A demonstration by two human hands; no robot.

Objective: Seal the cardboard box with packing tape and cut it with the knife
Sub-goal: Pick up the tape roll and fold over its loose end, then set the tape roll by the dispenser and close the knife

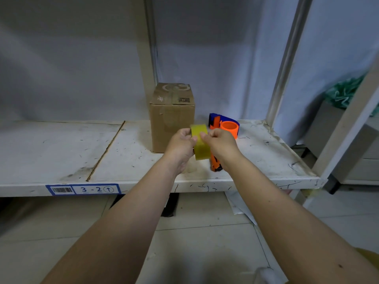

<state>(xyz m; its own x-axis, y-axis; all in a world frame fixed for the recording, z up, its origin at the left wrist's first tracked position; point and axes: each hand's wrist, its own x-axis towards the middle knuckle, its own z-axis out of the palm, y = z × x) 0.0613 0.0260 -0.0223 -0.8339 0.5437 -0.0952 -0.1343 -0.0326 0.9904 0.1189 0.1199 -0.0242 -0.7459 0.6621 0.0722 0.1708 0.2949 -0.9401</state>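
A small brown cardboard box [171, 117] stands upright on the white shelf [61, 152], its top flaps closed. In front of it I hold a yellowish roll of packing tape [201, 143] above the shelf. My left hand [180, 146] grips the roll's left side. My right hand [220, 145] pinches at the roll's outer face with thumb and fingertips. An orange and blue tape dispenser [227, 128] lies on the shelf just behind my right hand, partly hidden by it. No knife is visible.
The shelf's front edge carries a blue label reading 3-2 [82, 189]. A metal upright [287, 60] stands at the shelf's right end. Grey containers with green material [344, 93] sit to the right. Tiled floor lies below.
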